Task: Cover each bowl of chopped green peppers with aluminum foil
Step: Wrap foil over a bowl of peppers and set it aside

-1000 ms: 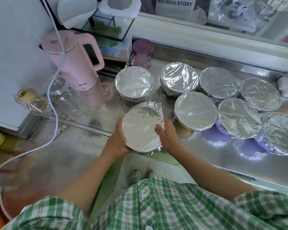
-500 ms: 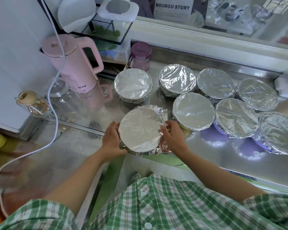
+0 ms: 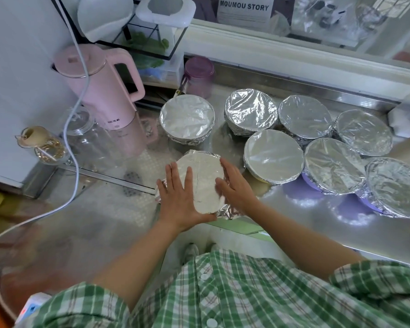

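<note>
A foil-covered bowl (image 3: 205,176) stands at the near edge of the steel counter (image 3: 301,209). My left hand (image 3: 182,197) lies flat on the left half of its foil top, fingers straight. My right hand (image 3: 234,185) presses against the bowl's right side, fingers spread over the foil edge. Loose foil (image 3: 230,213) crinkles out at the bowl's near right. Several other bowls, all covered in foil, stand behind and to the right, among them one (image 3: 187,118) straight behind and one (image 3: 273,156) to the right. What is in the bowls is hidden.
A pink kettle (image 3: 104,91) and a glass jar (image 3: 85,138) stand at the left. A purple-lidded jar (image 3: 198,76) sits at the back. A white cable (image 3: 76,138) hangs across the left side. The counter's front edge is just below my hands.
The bowl has come down onto the counter. My left hand moved from the bowl's side onto its top and flattened; my right hand stayed at the right side.
</note>
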Demonstrator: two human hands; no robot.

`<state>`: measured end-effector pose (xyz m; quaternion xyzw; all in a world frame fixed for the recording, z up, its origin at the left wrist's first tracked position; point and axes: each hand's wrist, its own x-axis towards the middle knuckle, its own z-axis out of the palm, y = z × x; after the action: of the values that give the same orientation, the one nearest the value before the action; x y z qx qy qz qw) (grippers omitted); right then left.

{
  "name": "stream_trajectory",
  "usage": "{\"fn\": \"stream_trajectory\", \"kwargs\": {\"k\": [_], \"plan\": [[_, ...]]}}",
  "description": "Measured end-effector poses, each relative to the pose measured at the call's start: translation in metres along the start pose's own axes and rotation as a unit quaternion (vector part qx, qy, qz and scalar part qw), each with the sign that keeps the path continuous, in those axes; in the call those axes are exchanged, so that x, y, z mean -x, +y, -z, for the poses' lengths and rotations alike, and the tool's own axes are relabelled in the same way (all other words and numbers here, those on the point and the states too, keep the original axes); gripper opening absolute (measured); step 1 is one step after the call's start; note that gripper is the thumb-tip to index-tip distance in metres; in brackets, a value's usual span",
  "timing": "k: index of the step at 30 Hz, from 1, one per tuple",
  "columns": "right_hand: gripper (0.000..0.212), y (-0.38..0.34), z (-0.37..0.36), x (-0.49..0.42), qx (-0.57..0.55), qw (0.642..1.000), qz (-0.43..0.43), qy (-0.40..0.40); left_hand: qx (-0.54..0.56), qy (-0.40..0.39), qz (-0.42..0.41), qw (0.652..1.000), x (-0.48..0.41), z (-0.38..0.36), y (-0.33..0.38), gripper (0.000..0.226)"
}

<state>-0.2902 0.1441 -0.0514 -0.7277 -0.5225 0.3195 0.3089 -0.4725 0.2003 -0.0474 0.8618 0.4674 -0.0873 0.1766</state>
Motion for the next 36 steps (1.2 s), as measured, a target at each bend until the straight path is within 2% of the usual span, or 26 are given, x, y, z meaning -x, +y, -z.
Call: {"fn": "stream_trajectory", "kwargs": {"k": [3, 8, 10, 12, 14, 16, 17, 19, 22, 23, 25, 29, 33, 35, 36], "plan": [[0.065, -0.006, 0.0, 0.006, -0.045, 0.999, -0.018, -0.007, -0.019, 0.013, -0.028, 0.999, -0.003, 0.0, -0.014, 0.146], [0.078, -0.009, 0.002, 0.017, -0.123, 0.992, 0.003, -0.038, -0.033, 0.008, -0.043, 0.998, -0.007, 0.002, -0.023, 0.143], [0.076, -0.014, 0.011, 0.028, -0.131, 0.989, 0.005, -0.075, -0.034, 0.007, -0.047, 0.998, -0.007, 0.003, -0.024, 0.143], [0.083, -0.008, 0.012, 0.039, -0.132, 0.986, 0.01, -0.104, -0.033, 0.005, -0.047, 0.998, -0.006, 0.004, -0.024, 0.143], [0.091, 0.01, 0.009, 0.044, -0.102, 0.991, 0.003, -0.083, -0.034, 0.005, -0.046, 0.998, -0.006, 0.004, -0.023, 0.144], [0.094, 0.03, 0.002, 0.048, -0.095, 0.993, -0.047, -0.041, -0.04, 0.003, -0.044, 0.998, -0.005, 0.004, -0.022, 0.145], [0.092, 0.033, 0.002, 0.049, -0.143, 0.984, -0.104, -0.02, -0.042, 0.003, -0.043, 0.998, -0.005, 0.005, -0.021, 0.144], [0.069, 0.038, 0.004, 0.054, -0.267, 0.942, -0.205, 0.004, -0.045, 0.001, -0.04, 0.998, -0.005, 0.005, -0.021, 0.145], [0.013, 0.045, 0.011, 0.064, -0.413, 0.857, -0.298, -0.073, -0.045, -0.001, -0.039, 0.998, -0.005, 0.005, -0.02, 0.147], [0.006, 0.048, 0.013, 0.069, -0.458, 0.828, -0.31, -0.097, -0.042, -0.004, -0.037, 0.998, -0.005, 0.006, -0.02, 0.147], [0.012, 0.053, 0.013, 0.074, -0.516, 0.788, -0.322, -0.094, -0.041, -0.008, -0.033, 0.999, -0.005, 0.007, -0.019, 0.148], [0.015, 0.053, 0.005, 0.08, -0.543, 0.745, -0.387, -0.034, -0.04, -0.012, -0.028, 0.999, -0.005, 0.008, -0.018, 0.148], [0.011, 0.05, -0.003, 0.083, -0.509, 0.744, -0.432, -0.012, -0.048, -0.019, -0.029, 0.998, -0.005, 0.009, -0.018, 0.149], [0.006, 0.05, -0.005, 0.085, -0.467, 0.763, -0.446, 0.009, -0.053, -0.022, -0.033, 0.998, -0.005, 0.009, -0.018, 0.147], [0.006, 0.049, -0.005, 0.086, -0.426, 0.784, -0.451, 0.028, -0.053, -0.021, -0.035, 0.998, -0.005, 0.009, -0.018, 0.147]]}}
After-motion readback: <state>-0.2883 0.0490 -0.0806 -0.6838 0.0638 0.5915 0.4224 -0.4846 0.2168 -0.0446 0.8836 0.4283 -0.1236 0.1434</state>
